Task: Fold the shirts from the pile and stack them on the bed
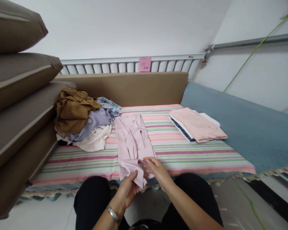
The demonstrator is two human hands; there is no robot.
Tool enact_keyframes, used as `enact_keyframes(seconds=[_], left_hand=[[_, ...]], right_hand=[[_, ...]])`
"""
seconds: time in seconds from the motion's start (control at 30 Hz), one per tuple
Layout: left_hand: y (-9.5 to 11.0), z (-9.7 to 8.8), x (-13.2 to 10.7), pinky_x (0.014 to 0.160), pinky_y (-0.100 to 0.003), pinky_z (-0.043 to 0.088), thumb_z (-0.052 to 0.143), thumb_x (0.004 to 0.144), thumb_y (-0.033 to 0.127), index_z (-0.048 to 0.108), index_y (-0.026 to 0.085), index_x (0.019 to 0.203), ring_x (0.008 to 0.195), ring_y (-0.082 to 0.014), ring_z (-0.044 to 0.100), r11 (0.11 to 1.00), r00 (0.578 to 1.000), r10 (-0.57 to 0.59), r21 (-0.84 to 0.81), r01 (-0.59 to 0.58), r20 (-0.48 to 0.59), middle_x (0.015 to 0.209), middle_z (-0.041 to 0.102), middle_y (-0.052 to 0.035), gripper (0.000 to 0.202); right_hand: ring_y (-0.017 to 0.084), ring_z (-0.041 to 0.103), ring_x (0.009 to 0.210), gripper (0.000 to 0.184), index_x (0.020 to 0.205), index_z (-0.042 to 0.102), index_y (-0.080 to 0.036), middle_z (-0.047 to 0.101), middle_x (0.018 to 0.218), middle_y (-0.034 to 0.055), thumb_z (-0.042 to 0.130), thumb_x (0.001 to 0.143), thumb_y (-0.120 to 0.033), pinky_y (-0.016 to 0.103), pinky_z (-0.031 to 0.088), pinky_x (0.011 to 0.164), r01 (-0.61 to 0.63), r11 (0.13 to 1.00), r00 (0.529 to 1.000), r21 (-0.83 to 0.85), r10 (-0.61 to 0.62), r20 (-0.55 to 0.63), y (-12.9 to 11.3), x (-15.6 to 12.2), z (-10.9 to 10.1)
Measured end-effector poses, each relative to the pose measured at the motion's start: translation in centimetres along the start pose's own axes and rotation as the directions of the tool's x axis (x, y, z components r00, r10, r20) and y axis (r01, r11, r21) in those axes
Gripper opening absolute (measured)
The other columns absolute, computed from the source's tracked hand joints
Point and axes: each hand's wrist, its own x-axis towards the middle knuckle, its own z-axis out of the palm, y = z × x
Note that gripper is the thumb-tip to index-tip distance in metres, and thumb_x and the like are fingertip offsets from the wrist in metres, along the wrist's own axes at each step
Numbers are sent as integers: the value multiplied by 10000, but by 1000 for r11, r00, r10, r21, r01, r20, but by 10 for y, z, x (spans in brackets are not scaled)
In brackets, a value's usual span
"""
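A pale pink shirt (133, 134) lies lengthwise on the striped cloth, folded into a long narrow strip. Its near end is lifted and bent over at the front edge of the seat. My left hand (128, 188) pinches this near end, the thumb on top of the fabric and the fingers underneath. At the right side of the same end, my right hand (157, 171) has its thumb and fingers closed on the fabric; part of its grip is hidden by the cloth.
A loose heap with a brown garment (73, 110) lies left, beside stacked cushions (21, 70). Folded clothes with a pink garment (198, 123) on top lie right. The striped cloth (163, 150) covers the seat. Behind stands a radiator (110, 67) with a pink note (144, 64).
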Motion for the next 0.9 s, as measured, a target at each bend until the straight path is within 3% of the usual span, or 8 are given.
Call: enact_keyframes(seconds=[0.1, 0.23, 0.4, 0.53, 0.63, 0.73, 0.83, 0.9], left_hand=[[-4, 9, 2, 557, -264, 508, 665, 739, 395, 616, 118, 1006, 702, -173, 638, 997, 999, 44, 60, -43, -21, 849, 688, -92, 388], [-16, 19, 6, 491, -239, 440, 674, 695, 463, 652, 89, 825, 551, -147, 600, 963, 996, 87, 254, -88, 17, 691, 668, -96, 397], [-12, -3, 3, 453, -217, 364, 707, 612, 461, 621, 132, 658, 469, -102, 549, 862, 988, -12, 503, -67, 151, 665, 657, -61, 343], [19, -42, -5, 476, -230, 363, 672, 625, 488, 590, 156, 592, 464, -108, 515, 794, 955, 296, 557, -242, -8, 543, 583, -6, 343], [39, -59, -3, 616, -247, 431, 732, 576, 355, 657, 175, 817, 688, -149, 576, 690, 818, 565, 605, -396, -109, 794, 661, -38, 311], [45, -57, 9, 712, -270, 448, 769, 498, 248, 638, 200, 1028, 878, -189, 577, 638, 800, 596, 640, -428, -60, 1047, 648, -76, 547], [43, -47, 28, 642, -260, 432, 718, 563, 329, 665, 163, 795, 704, -165, 566, 667, 829, 557, 617, -417, -41, 744, 651, -30, 291], [41, -45, 37, 546, -255, 397, 661, 611, 425, 620, 157, 641, 541, -138, 503, 694, 841, 537, 603, -394, -69, 539, 558, 10, 273]], right_hand=[[245, 603, 972, 472, 1000, 610, -194, 659, 1027, 76, 626, 694, -553, 352, 476, 804, 24, 992, 999, -125, -30, -40, 7, -1, 5], [218, 601, 746, 360, 793, 609, -180, 645, 746, 24, 634, 672, -518, 319, 463, 678, 63, 983, 997, -174, -55, 50, 17, 5, 13], [197, 560, 722, 349, 772, 599, -182, 611, 709, 1, 630, 679, -517, 305, 436, 676, 144, 976, 979, -164, -115, 169, -4, 21, 7], [184, 546, 779, 320, 789, 599, -172, 610, 761, 5, 616, 721, -484, 299, 422, 743, 247, 935, 921, -253, -145, 363, -41, 36, -5], [169, 533, 776, 317, 805, 597, -165, 593, 767, -1, 601, 744, -476, 277, 411, 732, 297, 901, 868, -315, -117, 483, -66, 49, -5], [141, 504, 694, 300, 739, 576, -165, 548, 696, -27, 594, 745, -465, 255, 399, 682, 361, 859, 795, -363, -80, 601, -87, 64, 6], [142, 505, 661, 240, 665, 564, -173, 541, 657, -32, 592, 746, -396, 263, 408, 673, 449, 772, 742, -450, -41, 669, -99, 80, 24], [169, 552, 743, 132, 705, 600, -179, 599, 719, -10, 574, 754, -298, 290, 425, 743, 491, 699, 798, -519, -122, 591, -99, 87, 35]])
